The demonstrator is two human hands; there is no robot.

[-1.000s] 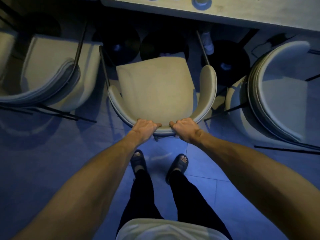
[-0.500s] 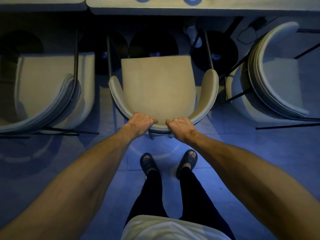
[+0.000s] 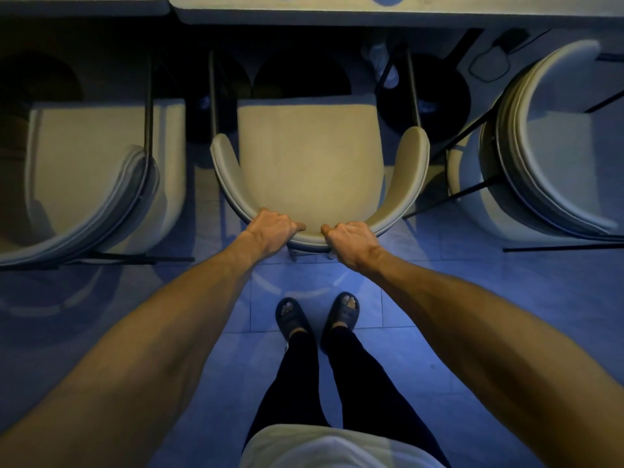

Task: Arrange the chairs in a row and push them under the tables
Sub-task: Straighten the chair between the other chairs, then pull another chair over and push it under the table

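The middle chair (image 3: 310,157), a beige tub chair, is shown at 12 o'clock from the feet, its seat front just short of the bench (image 3: 388,15) edge. Its curved backrest is clasped at the rim by both hands: the left hand (image 3: 271,228) and the right hand (image 3: 351,238), each grip clamped on the rim, thumbs nearly meeting. A left chair (image 3: 101,170) is seen at 9 o'clock and a right chair (image 3: 553,146) at 3 o'clock, on the tiled floor (image 3: 472,298).
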